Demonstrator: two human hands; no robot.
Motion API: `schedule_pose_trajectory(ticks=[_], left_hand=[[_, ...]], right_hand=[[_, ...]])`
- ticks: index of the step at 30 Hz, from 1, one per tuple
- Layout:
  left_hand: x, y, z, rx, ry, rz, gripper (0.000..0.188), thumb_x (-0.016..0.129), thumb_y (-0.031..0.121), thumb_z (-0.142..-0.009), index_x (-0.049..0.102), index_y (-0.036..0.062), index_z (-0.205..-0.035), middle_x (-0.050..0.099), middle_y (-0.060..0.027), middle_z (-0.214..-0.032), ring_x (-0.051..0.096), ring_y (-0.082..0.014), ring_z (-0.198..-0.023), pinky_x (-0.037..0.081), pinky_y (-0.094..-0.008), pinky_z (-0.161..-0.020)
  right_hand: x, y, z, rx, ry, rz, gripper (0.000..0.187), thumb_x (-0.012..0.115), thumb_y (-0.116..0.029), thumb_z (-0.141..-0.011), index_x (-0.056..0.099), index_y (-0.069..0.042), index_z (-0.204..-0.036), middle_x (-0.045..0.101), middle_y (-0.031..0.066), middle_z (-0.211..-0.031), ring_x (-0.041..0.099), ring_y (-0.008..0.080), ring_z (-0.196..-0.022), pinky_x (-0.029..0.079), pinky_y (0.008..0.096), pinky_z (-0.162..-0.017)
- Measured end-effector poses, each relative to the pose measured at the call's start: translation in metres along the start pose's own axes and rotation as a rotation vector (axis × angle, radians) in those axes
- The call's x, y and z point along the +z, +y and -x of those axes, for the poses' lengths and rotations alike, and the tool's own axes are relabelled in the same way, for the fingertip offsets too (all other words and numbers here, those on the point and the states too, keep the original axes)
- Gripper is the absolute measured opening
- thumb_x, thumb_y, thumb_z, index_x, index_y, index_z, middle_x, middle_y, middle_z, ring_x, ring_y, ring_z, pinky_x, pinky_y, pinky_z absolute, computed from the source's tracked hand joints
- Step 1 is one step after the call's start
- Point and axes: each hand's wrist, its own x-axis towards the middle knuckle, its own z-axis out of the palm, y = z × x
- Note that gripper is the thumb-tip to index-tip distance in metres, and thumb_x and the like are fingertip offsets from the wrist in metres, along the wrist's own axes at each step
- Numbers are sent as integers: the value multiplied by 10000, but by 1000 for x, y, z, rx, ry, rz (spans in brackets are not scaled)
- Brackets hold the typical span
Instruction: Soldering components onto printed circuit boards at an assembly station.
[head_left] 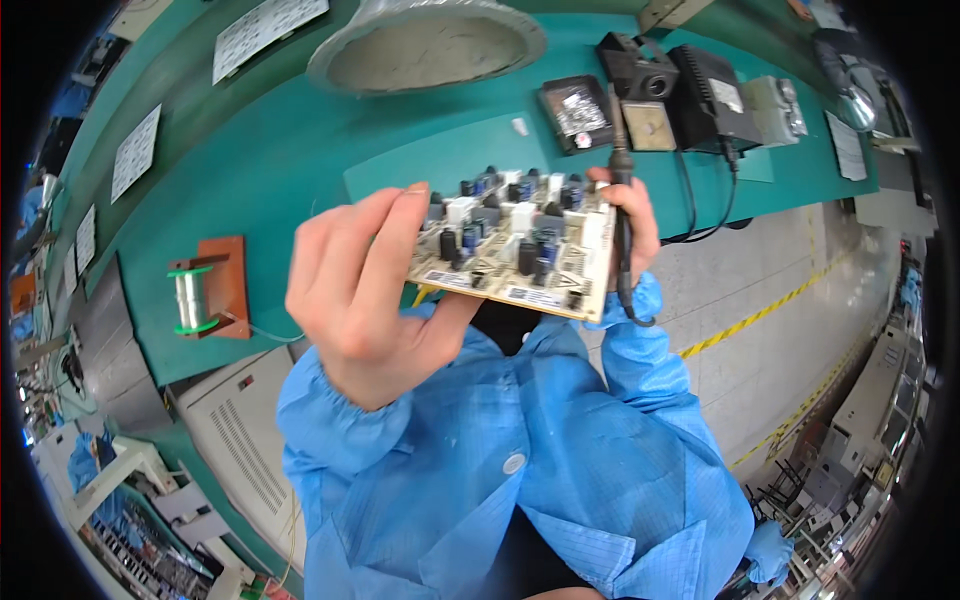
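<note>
A circuit board (pixel 490 275) crowded with black, white and blue components is held up in front of my chest, tilted. My left hand (pixel 355 290) grips its left side, fingers over the top edge and thumb beneath. At the board's right edge, my right hand (pixel 642 222) is closed around a black soldering iron (pixel 622 165), tip pointing up and cord looping below. The right fingers partly hide behind the board, so I cannot tell how firmly they hold it. A thin wire runs from the solder spool (pixel 190 300) toward my left sleeve.
On the green bench (pixel 300 150), a wide grey funnel-shaped hood (pixel 430 58) stands at the back. Right of it are a black tray (pixel 553 98) with silvery bits, an iron holder (pixel 640 72), a sponge tray (pixel 650 127) and a black soldering station box (pixel 712 105).
</note>
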Motion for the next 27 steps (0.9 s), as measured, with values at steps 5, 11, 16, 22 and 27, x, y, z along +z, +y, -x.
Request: schedule_pose_trajectory(ticks=[5,11,16,22,27], left_hand=[[-8,6,-17,79,-189,205,400,747,54,-512,634,-3,-891,617,-124,-868,580,-311,-755,459,-387,-672],[-16,14,-29,74,-311,289,325,717,5,-533,601,-1,-837,607,-123,-858,577,-312,-765,455,-384,-679],[-23,16,-28,83,-329,304,335,713,2,-513,590,0,-825,616,-116,-861,581,-303,-789,454,-385,-678],[-18,9,-25,139,-239,282,342,762,59,-514,597,13,-809,621,-96,-838,581,-295,-755,453,-380,-678],[-20,7,-25,111,-221,306,328,767,76,-525,595,13,-797,623,-95,-835,579,-293,-754,453,-380,-674]], right_hand=[[-5,-10,-12,-44,-94,65,215,682,-59,-734,572,-29,-917,617,175,-936,614,292,-828,484,356,-738],[2,-17,-6,12,-24,47,232,694,11,-710,566,-16,-902,630,192,-945,638,290,-812,500,323,-713],[-2,-16,-6,-56,-19,91,222,688,14,-717,566,-14,-901,633,198,-939,635,286,-793,500,321,-697],[1,-14,-14,-44,-87,38,332,719,22,-655,574,-13,-951,618,192,-969,629,304,-825,506,337,-712],[4,-13,-15,-68,-89,44,345,729,21,-648,573,-18,-953,618,187,-964,628,300,-821,507,335,-711]])
